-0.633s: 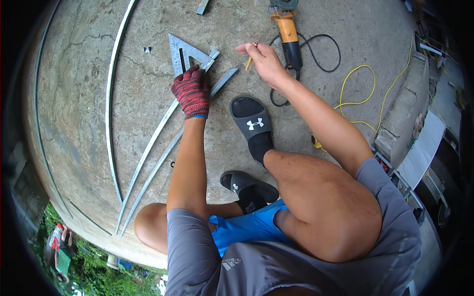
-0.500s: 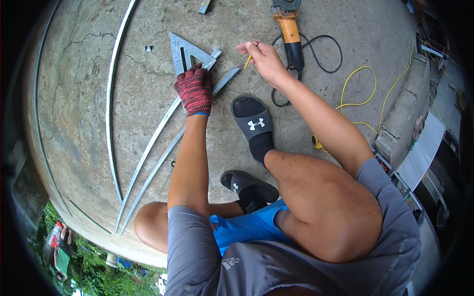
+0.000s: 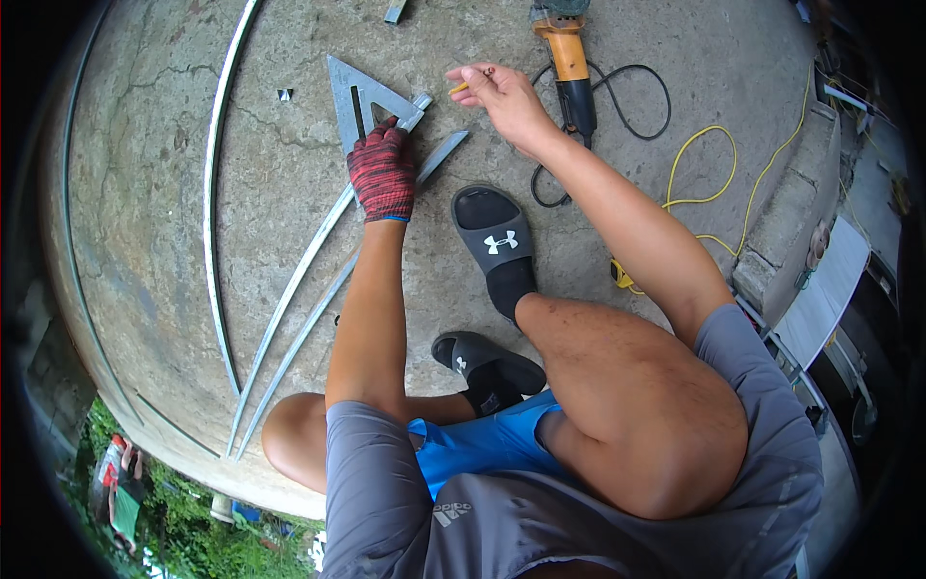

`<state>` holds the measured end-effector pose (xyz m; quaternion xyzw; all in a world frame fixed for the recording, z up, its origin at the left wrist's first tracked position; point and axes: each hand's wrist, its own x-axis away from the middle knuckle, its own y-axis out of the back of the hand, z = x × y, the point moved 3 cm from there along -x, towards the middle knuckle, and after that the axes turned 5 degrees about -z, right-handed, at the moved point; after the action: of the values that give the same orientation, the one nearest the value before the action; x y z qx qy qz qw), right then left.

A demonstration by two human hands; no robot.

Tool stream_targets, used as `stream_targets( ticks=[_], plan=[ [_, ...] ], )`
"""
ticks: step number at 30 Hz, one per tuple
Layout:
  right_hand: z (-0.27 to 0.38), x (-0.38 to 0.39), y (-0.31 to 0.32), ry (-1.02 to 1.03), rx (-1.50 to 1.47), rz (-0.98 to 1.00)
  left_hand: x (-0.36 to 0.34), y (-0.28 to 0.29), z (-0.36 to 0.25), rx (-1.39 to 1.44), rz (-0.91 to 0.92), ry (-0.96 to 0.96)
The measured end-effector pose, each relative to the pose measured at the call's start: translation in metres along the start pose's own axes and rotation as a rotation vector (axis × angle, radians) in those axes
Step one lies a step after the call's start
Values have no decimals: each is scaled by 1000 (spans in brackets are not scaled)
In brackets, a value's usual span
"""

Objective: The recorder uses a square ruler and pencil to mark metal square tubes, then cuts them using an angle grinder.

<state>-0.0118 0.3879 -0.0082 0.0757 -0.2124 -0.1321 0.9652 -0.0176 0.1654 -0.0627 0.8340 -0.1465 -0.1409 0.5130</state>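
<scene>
My left hand (image 3: 382, 176), in a red and black knit glove, is closed over a grey triangular speed square (image 3: 341, 89) and the metal bar under it. The square lies against the upper end of this long, thin metal bar (image 3: 307, 255). A second metal bar (image 3: 446, 151) runs beside it, its pointed end showing right of the glove and its middle hidden by my left forearm. My bare right hand (image 3: 506, 111) pinches a short yellow pencil (image 3: 459, 88) above the concrete, right of the bar's end and apart from it.
An orange and black angle grinder (image 3: 570, 63) lies at the upper right with its black cord looped. A yellow cord (image 3: 702, 205) and a yellow tape measure (image 3: 618, 274) are farther right. Another long metal bar (image 3: 210, 193) lies left, near a small metal offcut (image 3: 284, 95).
My right hand has moved left and slightly up, and the pencil has tilted from near upright toward level. My left hand and the square have shifted only slightly.
</scene>
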Motion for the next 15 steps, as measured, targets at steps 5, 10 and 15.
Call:
stream_targets(
  ticks=[5,10,15],
  plan=[
    [2,-1,-5,37,10,15,-4,4,-1,15,-5,-14],
    [-2,-5,-6,50,29,13,-7,4,-2,1,-9,-12],
    [-3,-8,-3,14,40,27,-4,1,-2,67,-53,68]
  ],
)
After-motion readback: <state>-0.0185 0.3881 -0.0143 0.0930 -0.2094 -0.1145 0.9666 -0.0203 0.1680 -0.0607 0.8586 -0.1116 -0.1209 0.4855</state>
